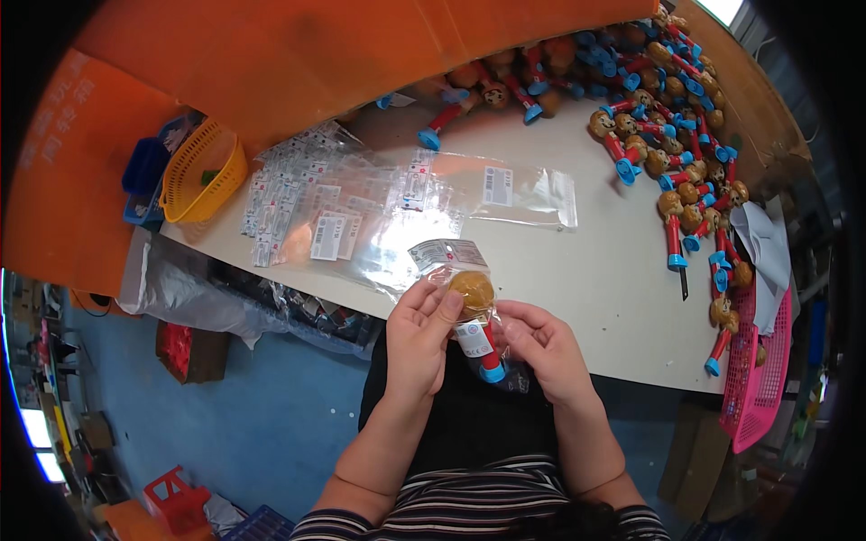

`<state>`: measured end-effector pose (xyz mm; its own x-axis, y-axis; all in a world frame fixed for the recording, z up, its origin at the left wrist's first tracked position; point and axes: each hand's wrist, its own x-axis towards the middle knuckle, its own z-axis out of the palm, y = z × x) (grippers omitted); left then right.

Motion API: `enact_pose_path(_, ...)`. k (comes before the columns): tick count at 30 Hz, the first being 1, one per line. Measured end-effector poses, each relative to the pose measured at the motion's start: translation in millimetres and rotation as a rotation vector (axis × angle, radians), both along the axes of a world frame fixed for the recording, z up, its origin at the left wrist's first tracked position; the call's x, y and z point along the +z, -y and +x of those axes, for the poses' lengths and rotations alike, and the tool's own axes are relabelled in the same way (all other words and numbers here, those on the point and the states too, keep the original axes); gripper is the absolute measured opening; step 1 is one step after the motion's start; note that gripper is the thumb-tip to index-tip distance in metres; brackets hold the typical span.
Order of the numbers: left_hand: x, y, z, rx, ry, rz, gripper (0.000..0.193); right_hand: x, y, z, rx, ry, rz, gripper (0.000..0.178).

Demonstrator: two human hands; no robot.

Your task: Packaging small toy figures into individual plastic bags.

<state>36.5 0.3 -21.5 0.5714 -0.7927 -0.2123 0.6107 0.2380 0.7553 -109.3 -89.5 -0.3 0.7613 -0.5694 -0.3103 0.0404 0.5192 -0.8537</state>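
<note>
Just over the table's near edge I hold a clear plastic bag [513, 376] with one candy dispenser [472, 293] inside. The dispenser has a round brown head, a red stem and a blue foot; it tilts slightly, head away from me. A white label [473, 339] covers part of its stem, and a printed header card [448, 255] tops the bag. My left hand [420, 334] is closed on the bag, thumb against the brown head. My right hand [546, 347] pinches the bag's right side beside the stem; its fingertips are partly hidden.
Flat labelled clear bags [338, 225] overlap on the left of the table [595, 298]. Several loose dispensers [672, 230] pile up at the back and right. A yellow basket [206, 171] stands left, a pink basket [758, 370] right. An orange board [298, 63] walls the back.
</note>
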Motion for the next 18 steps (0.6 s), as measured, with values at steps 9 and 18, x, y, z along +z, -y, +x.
enact_pose_path(9, 9, 3, -16, -0.064, 0.176, 0.071, 0.043, -6, 5, 4, -0.070, -0.047, -0.068, 0.026)
enact_pose_path(18, -2, 0, -14, -0.106, -0.074, -0.096, 0.050, -6, -15, 23, -0.245, 0.002, -0.625, 0.005)
